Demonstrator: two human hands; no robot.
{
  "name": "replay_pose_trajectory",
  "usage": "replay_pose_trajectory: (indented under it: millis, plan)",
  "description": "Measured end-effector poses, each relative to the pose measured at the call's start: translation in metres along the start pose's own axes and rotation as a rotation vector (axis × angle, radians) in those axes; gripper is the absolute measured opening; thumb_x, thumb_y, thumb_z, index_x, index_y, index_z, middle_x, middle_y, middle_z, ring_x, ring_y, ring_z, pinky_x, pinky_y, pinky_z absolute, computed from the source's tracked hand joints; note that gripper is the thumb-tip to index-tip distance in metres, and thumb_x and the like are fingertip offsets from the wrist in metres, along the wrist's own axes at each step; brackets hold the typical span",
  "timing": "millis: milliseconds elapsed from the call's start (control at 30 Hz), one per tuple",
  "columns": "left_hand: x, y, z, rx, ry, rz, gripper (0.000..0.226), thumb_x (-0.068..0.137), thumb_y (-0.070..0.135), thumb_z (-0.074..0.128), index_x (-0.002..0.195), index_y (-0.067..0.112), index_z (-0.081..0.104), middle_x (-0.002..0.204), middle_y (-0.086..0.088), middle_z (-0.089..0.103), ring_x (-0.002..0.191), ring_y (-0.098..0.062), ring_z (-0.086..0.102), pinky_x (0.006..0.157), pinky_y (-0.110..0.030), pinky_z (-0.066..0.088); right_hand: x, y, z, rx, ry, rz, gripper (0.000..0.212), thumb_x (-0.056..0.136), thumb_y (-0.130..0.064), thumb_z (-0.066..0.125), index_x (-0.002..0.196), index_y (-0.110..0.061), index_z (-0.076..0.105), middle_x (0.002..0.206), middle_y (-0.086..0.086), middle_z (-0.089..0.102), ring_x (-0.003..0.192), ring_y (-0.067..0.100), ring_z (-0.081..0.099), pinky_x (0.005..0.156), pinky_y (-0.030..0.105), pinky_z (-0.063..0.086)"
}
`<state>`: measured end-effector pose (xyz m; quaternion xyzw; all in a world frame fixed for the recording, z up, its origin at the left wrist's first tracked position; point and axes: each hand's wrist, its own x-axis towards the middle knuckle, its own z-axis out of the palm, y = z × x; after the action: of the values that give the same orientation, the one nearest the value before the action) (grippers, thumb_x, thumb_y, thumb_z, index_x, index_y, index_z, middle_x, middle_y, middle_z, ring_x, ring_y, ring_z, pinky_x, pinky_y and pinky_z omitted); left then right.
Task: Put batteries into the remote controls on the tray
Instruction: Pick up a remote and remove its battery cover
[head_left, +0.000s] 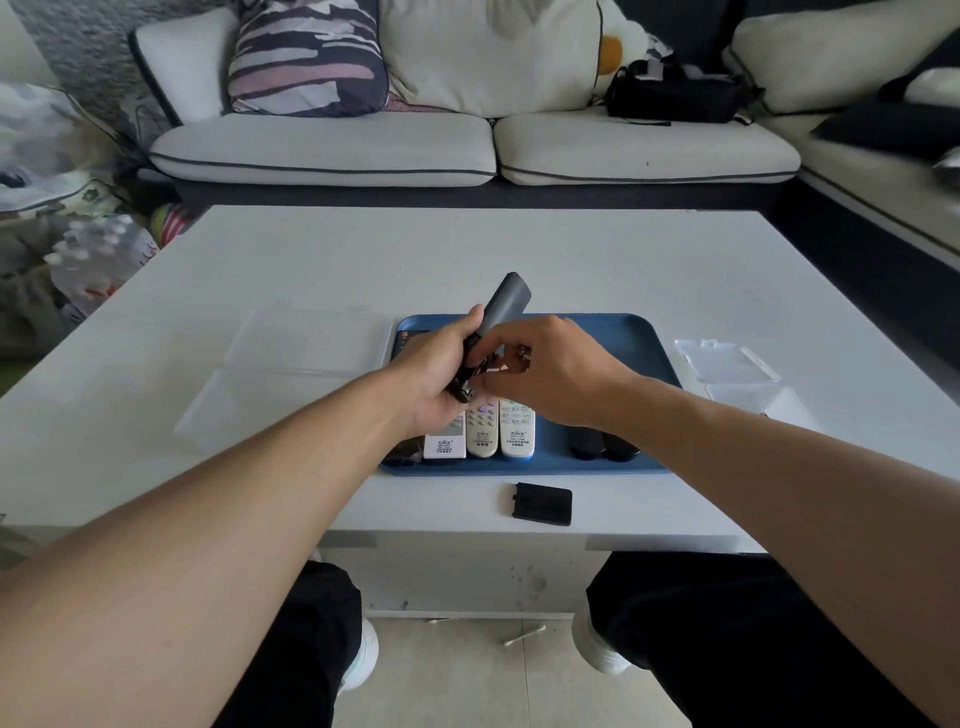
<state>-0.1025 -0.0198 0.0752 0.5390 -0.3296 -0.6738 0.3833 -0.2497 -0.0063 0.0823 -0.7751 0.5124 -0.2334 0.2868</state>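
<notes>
- Nearest the camera: one black battery cover (542, 503) lies flat on the white table (519, 249), just in front of the tray's near rim and apart from it.
- Far left: two clear plastic box halves (291, 364) lie open on the table, beside the tray's left edge. No contents can be made out in them.
- Centre: one blue tray (636, 338) sits on the table.
- Tray contents, left to right along the near rim: one dark remote (402, 451), largely hidden under the left forearm; three white remotes (482, 432) side by side, buttons up; two black remotes (602, 446) close together, partly hidden under the right forearm. A further dark remote (408, 340) shows at the far left corner of the tray, mostly hidden.
- Left hand (441, 374): fingers curled round one black remote (501, 304), which is held above the tray with its far end tilted up and away.
- Right hand (550, 371): fingertips pinch a small metallic-ended item (523, 353), apparently a battery, at the lower end of the held remote.
- Right: two clear plastic case halves (727, 361) lie open on the table, beside the tray's right edge. Contents cannot be determined.
</notes>
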Motion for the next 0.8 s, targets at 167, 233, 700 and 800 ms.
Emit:
replay_pose_trajectory:
  millis: [167, 233, 700, 800]
  plan:
    - [-0.001, 0.0, -0.001, -0.032, -0.032, -0.008, 0.041, 0.106, 0.039, 0.046, 0.083, 0.012, 0.067, 0.066, -0.002, 0.067, 0.059, -0.014, 0.063, 0.054, -0.023, 0.051, 0.003, 0.004, 0.003, -0.059, -0.01, -0.047, 0.014, 0.083, -0.034, 0.077, 0.095, -0.041, 0.077, 0.078, -0.019, 0.069, 0.08, 0.001, 0.062, 0.078, 0.029, 0.053]
    - [-0.002, 0.0, -0.002, -0.045, -0.038, -0.015, 0.039, 0.107, 0.037, 0.047, 0.083, 0.012, 0.066, 0.07, -0.004, 0.065, 0.061, -0.014, 0.063, 0.051, -0.023, 0.052, 0.004, 0.005, 0.004, -0.069, -0.011, -0.058, 0.013, 0.083, -0.037, 0.077, 0.094, -0.045, 0.077, 0.079, -0.02, 0.068, 0.084, 0.001, 0.063, 0.082, 0.034, 0.054]
    - [-0.009, 0.003, -0.005, -0.113, -0.017, -0.017, 0.044, 0.108, 0.032, 0.046, 0.077, 0.005, 0.06, 0.06, -0.008, 0.055, 0.044, -0.018, 0.061, 0.063, -0.026, 0.045, -0.005, -0.018, 0.006, -0.365, 0.055, -0.08, 0.018, 0.083, -0.042, 0.066, 0.098, -0.048, 0.074, 0.09, -0.023, 0.068, 0.086, 0.006, 0.061, 0.072, 0.028, 0.048]
    - [-0.011, 0.007, -0.005, -0.123, -0.028, -0.007, 0.043, 0.108, 0.029, 0.047, 0.073, 0.005, 0.057, 0.051, -0.008, 0.056, 0.04, -0.018, 0.058, 0.043, -0.022, 0.048, -0.006, -0.025, 0.008, -0.379, 0.084, -0.07, 0.021, 0.081, -0.036, 0.065, 0.099, -0.043, 0.072, 0.09, -0.022, 0.069, 0.089, 0.01, 0.064, 0.076, 0.032, 0.052]
